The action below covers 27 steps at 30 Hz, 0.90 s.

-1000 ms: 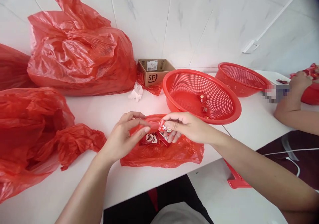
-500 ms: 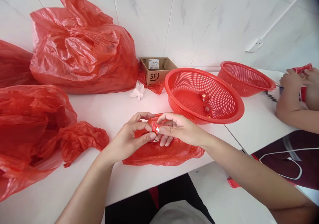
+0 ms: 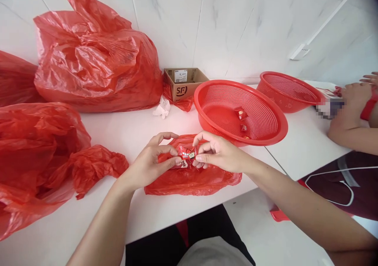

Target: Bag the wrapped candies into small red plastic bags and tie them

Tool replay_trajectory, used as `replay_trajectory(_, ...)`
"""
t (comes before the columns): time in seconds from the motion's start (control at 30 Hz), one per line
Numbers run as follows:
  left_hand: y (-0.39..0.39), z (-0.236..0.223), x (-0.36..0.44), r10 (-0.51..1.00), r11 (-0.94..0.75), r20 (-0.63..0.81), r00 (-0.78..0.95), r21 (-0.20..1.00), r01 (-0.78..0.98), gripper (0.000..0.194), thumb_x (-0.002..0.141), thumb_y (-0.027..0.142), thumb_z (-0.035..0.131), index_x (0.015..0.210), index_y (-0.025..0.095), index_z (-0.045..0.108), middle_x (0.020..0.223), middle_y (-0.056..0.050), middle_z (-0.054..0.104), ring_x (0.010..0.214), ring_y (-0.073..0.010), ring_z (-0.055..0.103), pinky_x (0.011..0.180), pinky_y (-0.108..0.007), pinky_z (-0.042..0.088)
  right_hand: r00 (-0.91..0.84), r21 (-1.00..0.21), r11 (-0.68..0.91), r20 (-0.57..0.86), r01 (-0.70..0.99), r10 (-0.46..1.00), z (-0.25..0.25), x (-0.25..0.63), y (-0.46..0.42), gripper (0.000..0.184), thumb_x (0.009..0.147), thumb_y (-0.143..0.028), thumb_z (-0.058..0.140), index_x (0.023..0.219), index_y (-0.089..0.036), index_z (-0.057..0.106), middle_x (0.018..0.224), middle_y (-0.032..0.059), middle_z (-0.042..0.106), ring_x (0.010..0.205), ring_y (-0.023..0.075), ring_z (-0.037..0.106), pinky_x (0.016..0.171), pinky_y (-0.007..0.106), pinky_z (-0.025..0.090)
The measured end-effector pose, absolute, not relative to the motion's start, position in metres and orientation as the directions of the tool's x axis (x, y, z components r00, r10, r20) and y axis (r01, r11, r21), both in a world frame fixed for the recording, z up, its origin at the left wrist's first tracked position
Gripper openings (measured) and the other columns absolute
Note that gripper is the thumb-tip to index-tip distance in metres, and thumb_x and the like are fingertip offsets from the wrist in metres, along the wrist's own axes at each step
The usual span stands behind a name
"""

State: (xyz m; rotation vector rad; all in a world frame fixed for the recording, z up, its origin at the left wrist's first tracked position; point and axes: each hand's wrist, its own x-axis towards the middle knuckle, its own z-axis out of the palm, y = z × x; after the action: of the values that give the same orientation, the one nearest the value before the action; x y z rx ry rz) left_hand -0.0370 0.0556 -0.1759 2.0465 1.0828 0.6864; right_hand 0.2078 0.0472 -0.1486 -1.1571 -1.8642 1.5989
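A small red candy wrapper (image 3: pixel 188 155), printed with white characters and a cartoon figure, is stretched between my two hands. My left hand (image 3: pixel 155 157) pinches its left end with thumb and finger, and my right hand (image 3: pixel 214 152) grips the right end. Whether a sweet is inside cannot be made out. Right below lies another red packet (image 3: pixel 181 164) with white lettering, on a thin red plastic bag (image 3: pixel 195 183) spread on the white table. Beyond my right hand stands a red perforated basket (image 3: pixel 218 116) with a few small red wrapped pieces (image 3: pixel 240 113) in it.
Large red plastic bags (image 3: pixel 100 61) fill the left side. A small cardboard box (image 3: pixel 186 88) stands by the wall with crumpled white tissue (image 3: pixel 162 108) near it. A second red basket (image 3: pixel 291 92) sits at the back right, near another person's hands (image 3: pixel 356 100).
The wrapper between my hands has turned flat, so its printed face shows, and my hands have drawn slightly apart. At right, the other person's hands have shifted and their red item is lower.
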Motion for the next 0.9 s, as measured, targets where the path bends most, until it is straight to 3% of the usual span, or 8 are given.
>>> replay_trajectory(0.17, 0.063, -0.185, -0.042, 0.908, -0.396, 0.164, 0.387, 0.642, 0.657, 0.023, 0.088, 0.046, 0.056, 0.092, 0.03, 0.073, 0.14, -0.004, 0.046, 0.13, -0.0303, 0.043, 0.111, -0.054, 0.033, -0.335, -0.704, 0.111, -0.188, 0.701, 0.923, -0.139, 0.215, 0.037, 0.033, 0.093, -0.033, 0.053, 0.125, -0.027, 0.05, 0.083, 0.0023, 0.07, 0.063, 0.0144, 0.065, 0.053, 0.025, 0.048)
replay_trajectory(0.3, 0.065, -0.188, -0.042, 0.903, -0.411, 0.18, 0.389, 0.622, 0.667, 0.027, 0.091, 0.044, 0.051, 0.099, 0.029, 0.071, 0.139, -0.005, 0.047, 0.127, -0.0283, 0.046, 0.108, -0.05, 0.038, -0.274, -0.741, 0.161, -0.033, 0.652, 0.961, -0.106, 0.241, 0.044, 0.036, 0.095, -0.044, 0.047, 0.128, -0.029, 0.051, 0.102, 0.005, 0.07, 0.066, 0.0147, 0.067, 0.057, 0.028, 0.053)
replay_trajectory(0.4, 0.064, -0.189, -0.04, 0.91, -0.392, 0.155, 0.385, 0.625, 0.675, 0.029, 0.091, 0.045, 0.049, 0.103, 0.03, 0.071, 0.138, -0.004, 0.049, 0.124, -0.0278, 0.049, 0.106, -0.048, 0.041, -0.128, -0.601, 0.143, 0.069, 0.786, 0.989, -0.096, 0.284, 0.077, 0.037, 0.094, -0.047, 0.046, 0.125, -0.028, 0.053, 0.115, 0.0066, 0.067, 0.084, 0.0188, 0.068, 0.069, 0.031, 0.054)
replay_trajectory(0.47, 0.064, -0.191, -0.04, 0.912, -0.384, 0.143, 0.386, 0.629, 0.676, 0.03, 0.092, 0.046, 0.048, 0.106, 0.031, 0.07, 0.138, -0.004, 0.051, 0.123, -0.0277, 0.051, 0.105, -0.047, 0.042, -0.055, -0.327, 0.045, -0.024, 0.944, 0.998, -0.104, 0.318, 0.104, 0.041, 0.089, -0.045, 0.053, 0.126, -0.028, 0.053, 0.121, 0.0082, 0.064, 0.096, 0.024, 0.065, 0.077, 0.036, 0.052)
replay_trajectory(0.53, 0.065, -0.193, -0.04, 0.91, -0.386, 0.139, 0.391, 0.628, 0.675, 0.032, 0.092, 0.046, 0.048, 0.11, 0.031, 0.07, 0.137, -0.005, 0.053, 0.124, -0.028, 0.052, 0.105, -0.048, 0.042, -0.003, -0.049, -0.011, -0.261, 0.999, 0.965, -0.118, 0.346, 0.128, 0.052, 0.078, -0.042, 0.066, 0.124, -0.022, 0.055, 0.121, 0.0123, 0.063, 0.102, 0.0301, 0.062, 0.08, 0.04, 0.049)
replay_trajectory(0.6, 0.066, -0.194, -0.04, 0.909, -0.386, 0.139, 0.393, 0.632, 0.671, 0.033, 0.093, 0.046, 0.048, 0.113, 0.03, 0.069, 0.136, -0.005, 0.054, 0.124, -0.028, 0.052, 0.106, -0.047, 0.042, -0.016, 0.025, 0.03, -0.452, 0.999, 0.892, -0.132, 0.362, 0.142, 0.047, 0.069, -0.038, 0.072, 0.11, -0.018, 0.061, 0.11, 0.013, 0.066, 0.095, 0.0301, 0.063, 0.076, 0.038, 0.048)
replay_trajectory(0.8, 0.068, -0.196, -0.043, 0.913, -0.379, 0.14, 0.383, 0.636, 0.672, 0.033, 0.093, 0.046, 0.048, 0.115, 0.032, 0.068, 0.136, -0.004, 0.054, 0.125, -0.0279, 0.051, 0.106, -0.047, 0.041, -0.15, -0.108, 0.105, -0.627, 0.989, 0.765, -0.138, 0.362, 0.147, 0.01, 0.072, -0.025, 0.064, 0.077, -0.018, 0.06, 0.077, 0.005, 0.066, 0.072, 0.0186, 0.062, 0.061, 0.028, 0.044)
replay_trajectory(0.9, 0.068, -0.194, -0.043, 0.912, -0.386, 0.163, 0.376, 0.654, 0.651, 0.032, 0.092, 0.047, 0.049, 0.113, 0.033, 0.069, 0.135, -0.003, 0.054, 0.123, -0.0265, 0.053, 0.105, -0.044, 0.042, -0.26, -0.455, 0.01, -0.492, 0.891, 0.831, -0.127, 0.353, 0.144, 0.012, 0.078, -0.027, 0.062, 0.085, -0.017, 0.06, 0.085, 0.0068, 0.069, 0.075, 0.0167, 0.064, 0.068, 0.029, 0.05)
